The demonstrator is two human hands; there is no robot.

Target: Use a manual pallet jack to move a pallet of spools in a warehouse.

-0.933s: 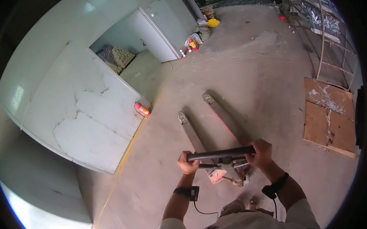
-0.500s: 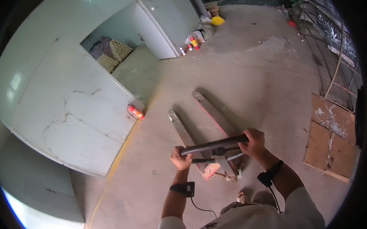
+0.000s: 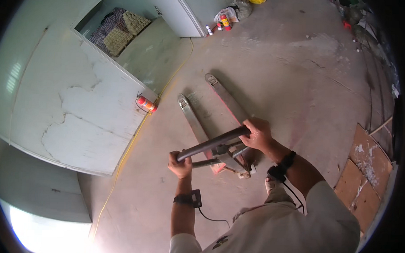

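Observation:
Both my hands grip the dark crossbar handle [image 3: 214, 143] of a pallet jack [image 3: 232, 103]. My left hand [image 3: 180, 165] is closed around the bar's left end, and my right hand [image 3: 258, 134] wraps its right end, which sits a little farther from me. Beyond the handle, the jack's two worn forks point away and to the left, bare along their length, with red paint on their edges. Its base lies under the bar, partly hidden by it. One of my feet [image 3: 270, 184] shows just right of the base.
A red fire extinguisher [image 3: 146, 103] stands by the wall panel at left, beside a yellow cable [image 3: 131, 144]. An open door [image 3: 182, 14] shows stacked bundles [image 3: 120, 32] inside. Another extinguisher [image 3: 225, 22] stands beyond it. Flattened cardboard [image 3: 361, 170] lies at right.
My hands and the handle have moved away from me and slightly left, the bar tilting more. The jack's forks appear farther up the view, and one foot has stepped forward.

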